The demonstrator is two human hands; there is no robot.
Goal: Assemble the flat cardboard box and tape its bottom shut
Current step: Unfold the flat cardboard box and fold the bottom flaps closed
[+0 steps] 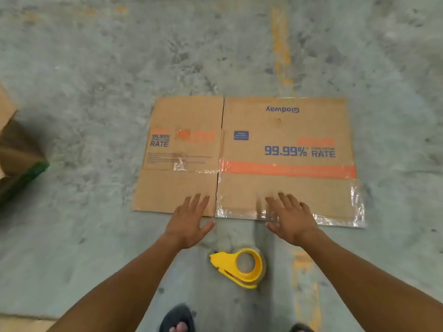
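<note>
- Head view: the flat cardboard box [247, 154] is lying fully collapsed on the concrete floor [96, 68], printed side up, its near flaps pointing toward the person.
- Head view: the left hand [189, 221] and the right hand [291, 218] are reaching over the near flap edge, both spread with fingers released, grasping nothing; whether the fingertips are touching the cardboard cannot be told.
- Head view: old clear tape [357, 204] is clinging along the near and right flap edges; in lifting, it is likely binding layers together, so the box may be resisting opening or tearing.
- Head view: the yellow tape dispenser [242, 267] is lying on the floor just behind the hands, near the person's feet [178, 319]; a step forward risks kicking or treading on it.
- Head view: another cardboard piece [14, 144] is sitting well apart at the left, posing little risk.
</note>
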